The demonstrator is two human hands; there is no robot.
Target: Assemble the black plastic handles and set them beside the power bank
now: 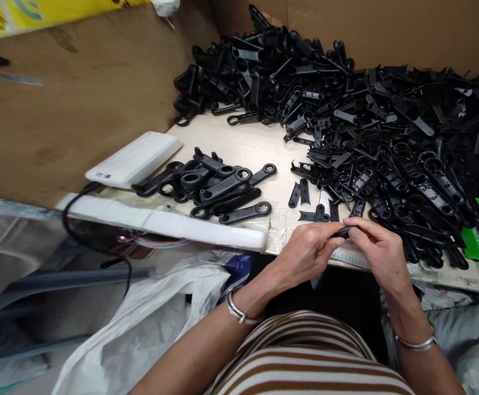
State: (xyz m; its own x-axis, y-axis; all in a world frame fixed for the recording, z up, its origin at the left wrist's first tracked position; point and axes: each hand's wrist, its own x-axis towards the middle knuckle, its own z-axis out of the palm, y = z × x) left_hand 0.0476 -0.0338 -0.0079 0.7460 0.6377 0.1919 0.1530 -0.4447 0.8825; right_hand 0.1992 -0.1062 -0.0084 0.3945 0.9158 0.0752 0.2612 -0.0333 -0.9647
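Note:
Between them, my left hand and my right hand grip a small black plastic part at the table's front edge. The fingers of both are closed on its ends and cover most of it. Just beyond my fingertips lie several flat black plastic pieces. Left of them is a small heap of black ring-ended arms. A large pile of black plastic parts spreads behind and to the right of my right hand.
A white power bank with a black cable sits at the left. Cardboard walls stand behind and left. A green tray holding small metal bits is at the right edge. White plastic sacking hangs below the table.

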